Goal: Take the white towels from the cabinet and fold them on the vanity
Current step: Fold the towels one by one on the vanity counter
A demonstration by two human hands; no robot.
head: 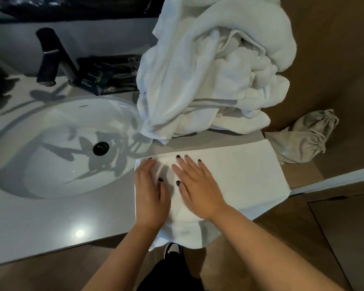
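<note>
Towels: one flat under both hands, the rest heaped and waiting.

The towel heap [214, 74] is the biggest thing here, a rumpled mound on the vanity [51, 217] at the back, right of the sink [57, 148], none of it folded as far as I can see. In front of it the flat towel [244, 173] lies spread at the counter's near edge, its near end hanging over. The right hand [198, 185] and the left hand [150, 196] press on its left part side by side, fingers straight and slightly spread, gripping nothing. I'd say the job is early: this towel is part-folded, the mound all remains.
</note>
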